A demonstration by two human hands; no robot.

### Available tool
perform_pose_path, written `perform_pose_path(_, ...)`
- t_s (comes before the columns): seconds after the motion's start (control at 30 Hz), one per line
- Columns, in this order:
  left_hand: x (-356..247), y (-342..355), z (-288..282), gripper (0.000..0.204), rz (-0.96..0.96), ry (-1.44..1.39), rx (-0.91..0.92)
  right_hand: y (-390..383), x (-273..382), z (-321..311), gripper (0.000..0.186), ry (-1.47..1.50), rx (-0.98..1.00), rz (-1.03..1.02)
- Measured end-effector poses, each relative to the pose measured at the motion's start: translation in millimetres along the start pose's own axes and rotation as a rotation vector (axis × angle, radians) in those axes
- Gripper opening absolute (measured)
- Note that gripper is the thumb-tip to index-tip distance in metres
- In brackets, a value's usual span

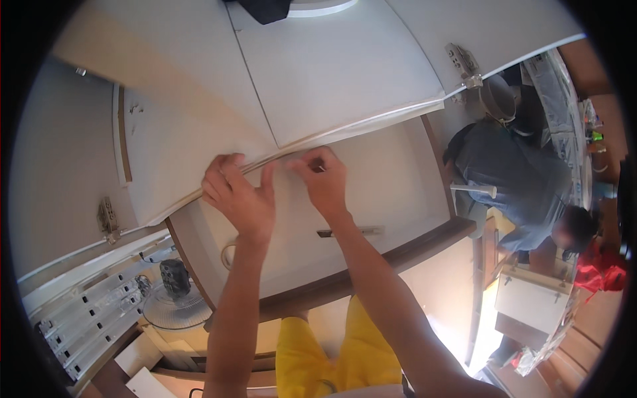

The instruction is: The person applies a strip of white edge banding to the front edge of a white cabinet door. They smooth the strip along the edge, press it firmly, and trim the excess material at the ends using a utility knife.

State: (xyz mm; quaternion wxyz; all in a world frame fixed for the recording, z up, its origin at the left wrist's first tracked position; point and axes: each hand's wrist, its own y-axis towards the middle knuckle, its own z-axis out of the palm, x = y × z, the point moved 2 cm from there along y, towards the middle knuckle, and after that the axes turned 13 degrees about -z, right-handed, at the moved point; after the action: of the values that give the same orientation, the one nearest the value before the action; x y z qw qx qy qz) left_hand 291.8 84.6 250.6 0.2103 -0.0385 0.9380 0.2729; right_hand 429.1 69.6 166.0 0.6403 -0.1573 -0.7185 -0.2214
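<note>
My left hand (240,196) rests at the lower edge of a pale cabinet panel (199,142), fingers spread over the edge and the thumb held apart. Beside it my right hand (324,180) is closed in a pinch close to the same edge. A small dark thing may be in its fingers; I cannot make it out. A thin strip (255,163) runs along the panel edge between the hands. Below them lies a shallow white compartment with a dark wooden rim (352,282). Inside it are a slim metallic tool (350,232), perhaps a utility knife, and a pale ring (229,256), partly behind my left forearm.
Metal hinges (462,63) sit at the panel joints. A fan (176,292) and a rack of metal strips (93,315) are at the lower left. Another person in dark clothes (514,172) bends over at the right, near a white box-like piece (531,302).
</note>
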Motion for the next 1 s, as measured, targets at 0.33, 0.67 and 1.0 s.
perform_pose_path(0.33,21,26,3,0.08,0.161,0.066,0.163,17,18,-2,0.042,0.03,0.1,0.299)
perform_pose_path(0.67,7,27,20,0.11,0.183,0.291,0.092,16,-8,-23,0.035,0.228,-0.055,0.235)
perform_pose_path(1.0,3,29,20,0.117,0.097,0.427,0.318,51,4,-50,0.035,0.041,0.138,0.298)
